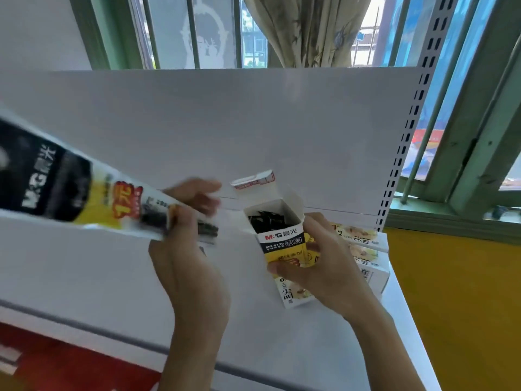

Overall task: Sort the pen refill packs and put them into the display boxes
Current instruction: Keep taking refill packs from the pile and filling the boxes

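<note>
Head view: left hand [183, 263] grips the refill pack [70, 190]; right hand [329, 263] clasps the display box [282, 241]; steady it, feed end-first.

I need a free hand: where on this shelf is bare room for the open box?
Bare shelf lies left of the left hand, below the refill pack, out to the front edge. A narrow strip runs between open box and back panel. Crowded: the right end, stacked boxes behind the right hand.

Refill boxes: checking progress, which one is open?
The box gripped by the right hand: its top flap stands up; the stacked boxes behind show no raised flap.
</note>
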Motion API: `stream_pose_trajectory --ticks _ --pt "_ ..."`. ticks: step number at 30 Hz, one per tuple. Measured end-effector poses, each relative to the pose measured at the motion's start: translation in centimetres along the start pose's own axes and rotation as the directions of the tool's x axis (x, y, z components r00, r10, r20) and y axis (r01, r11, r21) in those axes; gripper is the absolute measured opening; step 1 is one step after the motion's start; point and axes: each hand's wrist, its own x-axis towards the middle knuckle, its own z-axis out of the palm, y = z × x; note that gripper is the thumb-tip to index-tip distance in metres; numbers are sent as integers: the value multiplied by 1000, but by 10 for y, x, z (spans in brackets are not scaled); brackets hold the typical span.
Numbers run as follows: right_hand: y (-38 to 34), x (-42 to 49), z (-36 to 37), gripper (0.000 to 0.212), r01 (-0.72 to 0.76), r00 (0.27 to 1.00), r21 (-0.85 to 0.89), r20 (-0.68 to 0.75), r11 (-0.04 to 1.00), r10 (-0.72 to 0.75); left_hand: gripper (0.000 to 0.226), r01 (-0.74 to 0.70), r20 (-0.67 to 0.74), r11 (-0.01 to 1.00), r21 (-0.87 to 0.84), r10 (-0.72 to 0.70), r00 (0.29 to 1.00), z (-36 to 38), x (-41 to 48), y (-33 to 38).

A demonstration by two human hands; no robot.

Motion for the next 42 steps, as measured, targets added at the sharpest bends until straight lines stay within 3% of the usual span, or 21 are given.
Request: stream_pose_trajectory --ticks 3,6,10,15,20,22,24,26,28,29,32,37,40,42 --pt "0 0 2 55 16 1000 -14 -6 1000 -16 27 -129 89 986 107 120 989 1 2 7" --pt "1 1 5 56 29 999 -50 -18 998 -30 21 -76 163 971 228 39 986 4 -1 1" --pt "1 4 9 55 38 999 -105 -15 994 -40 8 -40 109 889 456 -11 994 4 -2 -8" --pt "1 6 7 56 29 999 -136 -22 990 -32 28 -40 123 758 651 -53 991 8 6 -7" --pt "1 5 11 58 43 999 -157 2 987 -43 54 -32 206 535 844 -268 941 10 15 -1" --pt "2 5 11 61 31 999 -155 -12 987 -33 71 -9 179 549 836 -258 949 7 21 5" --pt "3 6 10 62 22 1000 -147 -15 989 -25 77 -3 123 657 754 -137 983 3 24 6" --pt "4 5 10 65 30 999 -151 -6 988 -31 52 -146 103 775 615 105 989 -1 24 2" --pt "5 3 10 67 35 999 -152 6 988 -34 34 -346 185 741 576 294 938 -2 21 -3" --pt "5 2 11 67 36 999 -149 5 988 -35 28 -412 263 707 574 316 911 -2 20 -8" --pt "6 1 9 67 52 998 -148 -19 988 -55 15 -482 417 640 599 264 870 -4 16 -20" --pt "11 -2 -12 59 -27 999 -94 -33 995 24 23 -425 464 636 644 117 878 -7 10 -29" --pt "13 -5 -37 51 -49 994 -57 95 997 55 24 -308 502 735 604 -51 863 -6 7 -32" --pt "12 -7 -47 47 -60 982 -25 176 998 63 26 -136 496 852 506 -159 854 -5 1 -36"
